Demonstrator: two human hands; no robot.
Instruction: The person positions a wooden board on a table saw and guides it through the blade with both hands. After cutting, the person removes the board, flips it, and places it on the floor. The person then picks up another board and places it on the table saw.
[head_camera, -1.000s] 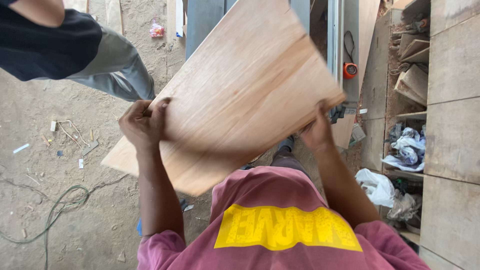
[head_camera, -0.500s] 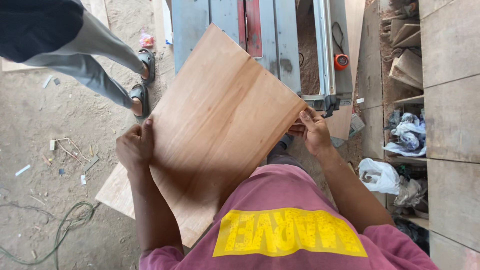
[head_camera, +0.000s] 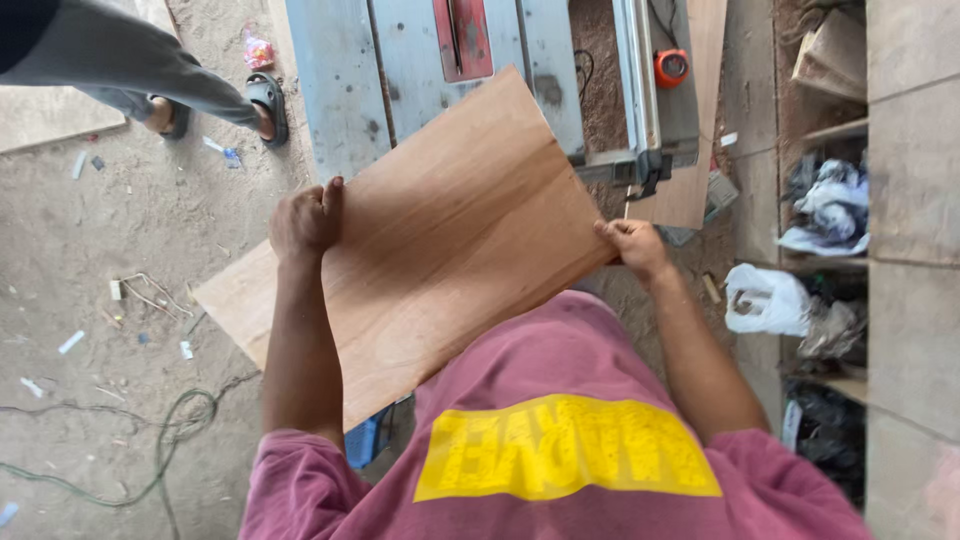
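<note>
Left hand (head_camera: 305, 218) and right hand (head_camera: 633, 245) clamp opposite edges of rectangular light-brown plywood panel (head_camera: 440, 240); far corner over grey table saw (head_camera: 350, 80) near edge, short of red blade insert (head_camera: 465, 38). Panel uncut.

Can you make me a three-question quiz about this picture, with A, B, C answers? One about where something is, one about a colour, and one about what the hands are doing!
1. Where is the far corner of the plywood board?
A. Over the table saw
B. Inside a shelf
C. Flat on the ground

2. What colour is the small round thing beside the saw's rail?
A. Blue
B. Orange
C. White

3. How is the board held?
A. Left hand only
B. Right hand only
C. Both hands, one on each edge

Answers:
1 A, its corner lies over the grey saw top.
2 B, it is bright orange.
3 C, each hand has a grip on an opposite edge.
</note>
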